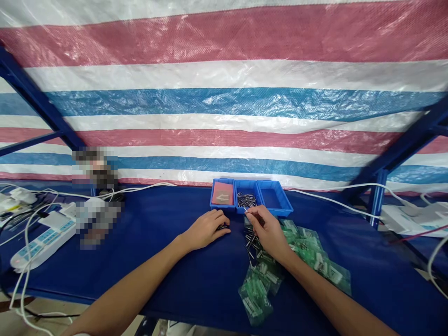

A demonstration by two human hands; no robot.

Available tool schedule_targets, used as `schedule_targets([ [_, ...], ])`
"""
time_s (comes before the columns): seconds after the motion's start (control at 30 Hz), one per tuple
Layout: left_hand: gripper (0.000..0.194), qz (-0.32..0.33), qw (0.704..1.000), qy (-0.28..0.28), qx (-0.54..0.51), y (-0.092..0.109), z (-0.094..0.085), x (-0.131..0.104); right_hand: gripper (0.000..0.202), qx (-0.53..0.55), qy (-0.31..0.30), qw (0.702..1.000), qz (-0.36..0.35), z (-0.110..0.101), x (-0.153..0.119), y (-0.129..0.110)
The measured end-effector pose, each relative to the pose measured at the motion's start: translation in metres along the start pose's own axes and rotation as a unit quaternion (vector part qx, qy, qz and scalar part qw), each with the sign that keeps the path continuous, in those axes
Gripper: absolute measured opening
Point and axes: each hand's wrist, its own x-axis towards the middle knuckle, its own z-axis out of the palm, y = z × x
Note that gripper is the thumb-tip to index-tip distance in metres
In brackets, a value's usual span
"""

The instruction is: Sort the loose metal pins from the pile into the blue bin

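From the head view, my right hand (pixel 268 228) is pinching one small metal pin (pixel 246 209) at the lip of the blue tray (pixel 250 198), while my left hand (pixel 206 228) lies curled on the bench (pixel 157 242) over what looks like more pins. They're light, stiff and slick, so I'd grip mid-shaft with fingertips.

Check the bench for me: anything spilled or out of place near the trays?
Small dark pins lie loose on the blue cloth by the right hand, outside the middle tray. Green packets sprawl unevenly beside them.
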Motion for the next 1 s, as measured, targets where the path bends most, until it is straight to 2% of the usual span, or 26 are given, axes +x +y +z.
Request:
schedule_targets([
  [0.17,0.027,-0.002,1.0,-0.001,-0.004,0.0,-0.002,-0.001,0.028,0.013,0.001,1.0,0.01,0.001,0.0,-0.002],
  [0.3,0.037,0.019,0.998,-0.008,0.066,0.0,-0.004,-0.003,0.027,0.041,0.001,0.999,0.028,0.001,0.0,-0.004],
  [0.5,0.038,0.024,0.988,-0.033,0.147,-0.002,-0.009,-0.002,0.029,0.069,0.012,0.996,0.057,0.0,0.0,-0.004],
  [0.73,0.04,-0.075,0.958,-0.037,0.273,0.021,-0.005,-0.004,0.039,0.129,0.03,0.986,0.1,0.002,0.003,-0.008],
  [0.87,0.041,-0.119,0.952,-0.029,0.281,0.028,0.002,-0.006,0.042,0.153,0.044,0.981,0.114,0.002,0.004,-0.007],
  [1.0,0.038,-0.135,0.956,-0.038,0.256,0.027,0.006,-0.004,0.041,0.143,0.038,0.982,0.119,0.002,0.004,-0.006],
])
